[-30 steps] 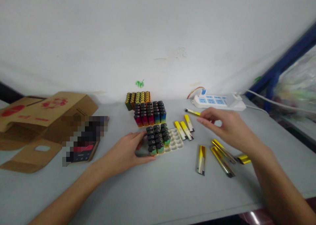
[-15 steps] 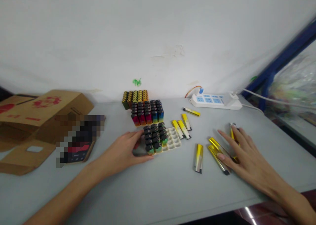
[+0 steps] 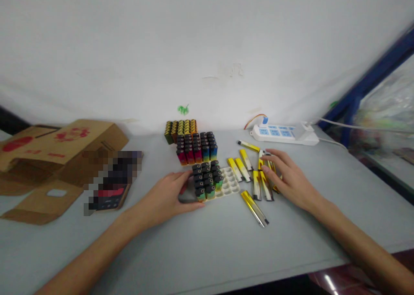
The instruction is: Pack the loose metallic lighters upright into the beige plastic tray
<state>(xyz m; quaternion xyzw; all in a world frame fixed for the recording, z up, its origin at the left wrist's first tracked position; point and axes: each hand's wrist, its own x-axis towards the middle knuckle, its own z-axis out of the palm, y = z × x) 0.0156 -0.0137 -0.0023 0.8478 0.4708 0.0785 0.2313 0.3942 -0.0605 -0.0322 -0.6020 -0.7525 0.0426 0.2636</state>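
Observation:
My left hand (image 3: 166,196) grips the left end of a white tray (image 3: 231,189), thumb along its front and fingers behind. Green lighters (image 3: 208,180) with black tops stand upright in the tray's left part; cups at its right are bare. My right hand (image 3: 287,174) rests on a loose group of yellow lighters (image 3: 257,185), fingers apart and partly covering some of them. Nearer the front edge lies a single yellow lighter (image 3: 254,208). More yellow lighters (image 3: 239,169) lie between the tray and my right hand.
Red and blue lighters (image 3: 197,148) stand in a block behind the tray, with gold-topped ones (image 3: 181,131) farther back. A cardboard box (image 3: 64,152) and a partly blurred phone (image 3: 113,191) are on the left. A white power strip (image 3: 281,133) lies by the wall.
My right hand has moved left and away from me, bringing several yellow lighters closer to the tray. The front yellow lighter has turned. My left hand stays at the tray.

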